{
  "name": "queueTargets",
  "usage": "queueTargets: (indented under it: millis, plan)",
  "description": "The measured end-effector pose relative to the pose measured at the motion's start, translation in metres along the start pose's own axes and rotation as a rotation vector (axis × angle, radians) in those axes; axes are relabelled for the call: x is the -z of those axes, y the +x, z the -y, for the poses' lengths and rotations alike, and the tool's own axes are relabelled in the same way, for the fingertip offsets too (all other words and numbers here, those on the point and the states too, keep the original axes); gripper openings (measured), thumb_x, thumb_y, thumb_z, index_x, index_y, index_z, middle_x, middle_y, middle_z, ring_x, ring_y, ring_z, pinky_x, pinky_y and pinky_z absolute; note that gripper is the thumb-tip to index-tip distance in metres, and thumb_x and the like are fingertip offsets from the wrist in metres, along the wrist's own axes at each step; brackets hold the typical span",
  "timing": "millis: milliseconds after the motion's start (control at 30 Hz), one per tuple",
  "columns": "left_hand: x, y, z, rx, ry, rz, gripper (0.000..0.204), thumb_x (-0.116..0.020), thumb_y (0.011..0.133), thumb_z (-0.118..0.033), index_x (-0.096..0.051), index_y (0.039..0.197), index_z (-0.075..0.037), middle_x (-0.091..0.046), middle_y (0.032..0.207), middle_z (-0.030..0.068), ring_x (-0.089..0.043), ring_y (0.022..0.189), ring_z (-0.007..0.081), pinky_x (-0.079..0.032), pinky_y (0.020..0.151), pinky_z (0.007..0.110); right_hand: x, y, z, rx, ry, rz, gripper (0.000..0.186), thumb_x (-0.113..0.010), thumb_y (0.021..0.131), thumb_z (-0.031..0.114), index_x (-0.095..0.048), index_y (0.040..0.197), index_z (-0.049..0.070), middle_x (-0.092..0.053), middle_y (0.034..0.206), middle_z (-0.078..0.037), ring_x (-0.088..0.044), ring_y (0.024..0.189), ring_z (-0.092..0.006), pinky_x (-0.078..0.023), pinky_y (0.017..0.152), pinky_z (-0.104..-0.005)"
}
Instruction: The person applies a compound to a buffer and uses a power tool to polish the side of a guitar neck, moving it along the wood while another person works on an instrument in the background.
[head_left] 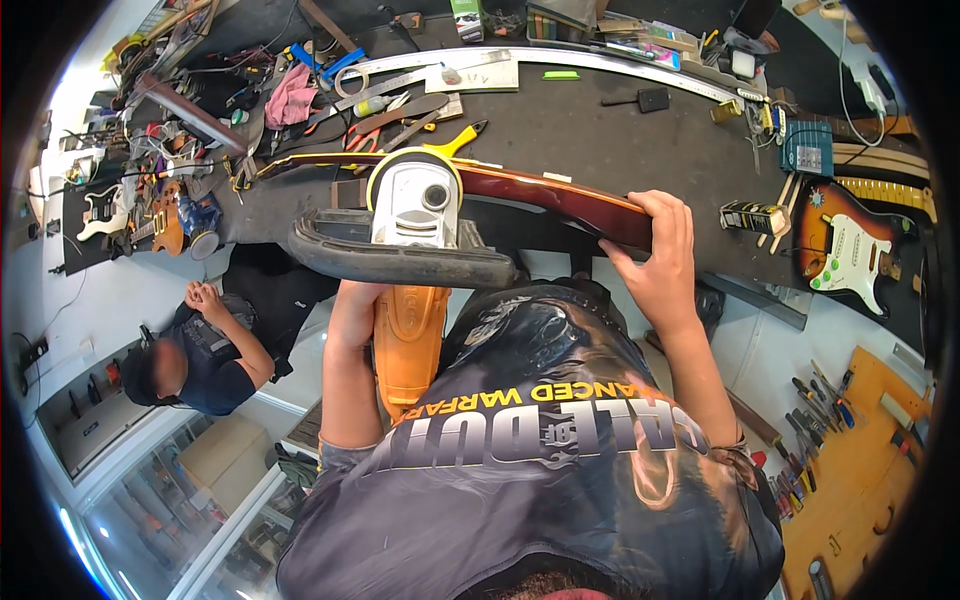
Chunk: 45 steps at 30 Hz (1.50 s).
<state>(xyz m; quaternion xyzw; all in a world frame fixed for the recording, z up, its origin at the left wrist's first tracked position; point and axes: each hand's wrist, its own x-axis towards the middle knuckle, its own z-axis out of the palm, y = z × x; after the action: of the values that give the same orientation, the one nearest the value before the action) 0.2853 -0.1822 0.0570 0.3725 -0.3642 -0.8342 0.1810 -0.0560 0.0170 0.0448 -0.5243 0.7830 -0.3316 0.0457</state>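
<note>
My left hand grips an orange polisher from its left side; the tool and its black loop handle hide most of the fingers. The polisher's pale grey head, with a yellow rim around it, points toward the bench and lies against a glossy dark red guitar, seen nearly edge-on. At the guitar's right end my right hand is closed around the edge, thumb below and fingers over the top. A thin part of the guitar stretches left beyond the polisher.
The dark workbench carries a long metal straightedge, a yellow-handled tool, a small box and a sunburst guitar body. Tools clutter its left end. A person sits at left. Hand tools hang on a wooden board.
</note>
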Motion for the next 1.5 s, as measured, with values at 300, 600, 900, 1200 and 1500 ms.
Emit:
queueTargets:
  millis: [300, 600, 900, 1200, 1500]
  plan:
    - [-0.004, 0.015, -0.004, 0.05, 0.048, 0.026, 0.052, -0.075, 0.094, -0.017, -0.065, 0.14, 0.006, -0.073, 0.134, 0.0145, -0.071, 0.118, 0.0216, -0.056, 0.105, 0.039, -0.002, -0.005, 0.002, -0.021, -0.021, -0.017, 0.068, -0.093, 0.077, 0.015, -0.061, 0.137, 0.011, -0.063, 0.131, -0.012, -0.058, 0.125, -0.0363, -0.044, 0.109, -0.0491]
    - [-0.004, 0.022, 0.001, 0.143, -0.057, 0.129, 0.058, -0.074, 0.097, -0.024, -0.061, 0.146, 0.004, -0.072, 0.138, 0.0166, -0.071, 0.124, 0.0248, -0.057, 0.107, 0.042, -0.003, -0.005, 0.0, -0.028, -0.02, -0.006, 0.069, -0.093, 0.077, 0.016, -0.06, 0.138, 0.011, -0.063, 0.131, -0.011, -0.057, 0.126, -0.0356, -0.043, 0.109, -0.0493]
    - [-0.01, 0.002, -0.003, -0.052, 0.011, -0.045, 0.056, -0.074, 0.096, -0.024, -0.064, 0.143, 0.004, -0.076, 0.129, 0.0172, -0.077, 0.111, 0.024, -0.062, 0.097, 0.038, -0.003, 0.0, -0.005, -0.013, 0.001, -0.005, 0.067, -0.092, 0.079, 0.017, -0.06, 0.138, 0.01, -0.063, 0.13, -0.012, -0.058, 0.125, -0.0361, -0.043, 0.109, -0.0495]
    - [-0.009, 0.003, -0.014, 0.027, 0.101, -0.037, 0.049, -0.076, 0.094, -0.015, -0.067, 0.139, 0.005, -0.074, 0.132, 0.0126, -0.072, 0.117, 0.0205, -0.057, 0.103, 0.038, -0.003, -0.004, -0.006, -0.008, 0.006, -0.002, 0.067, -0.092, 0.079, 0.018, -0.06, 0.137, 0.009, -0.062, 0.13, -0.012, -0.058, 0.124, -0.036, -0.043, 0.108, -0.0491]
    - [-0.03, 0.016, -0.012, 0.005, 0.12, -0.008, 0.043, -0.078, 0.094, -0.016, -0.072, 0.131, 0.005, -0.078, 0.124, 0.0125, -0.073, 0.112, 0.0183, -0.058, 0.1, 0.036, -0.002, -0.003, -0.005, -0.023, -0.009, -0.005, 0.067, -0.091, 0.079, 0.016, -0.06, 0.138, 0.01, -0.062, 0.13, -0.012, -0.057, 0.125, -0.0357, -0.043, 0.108, -0.0491]
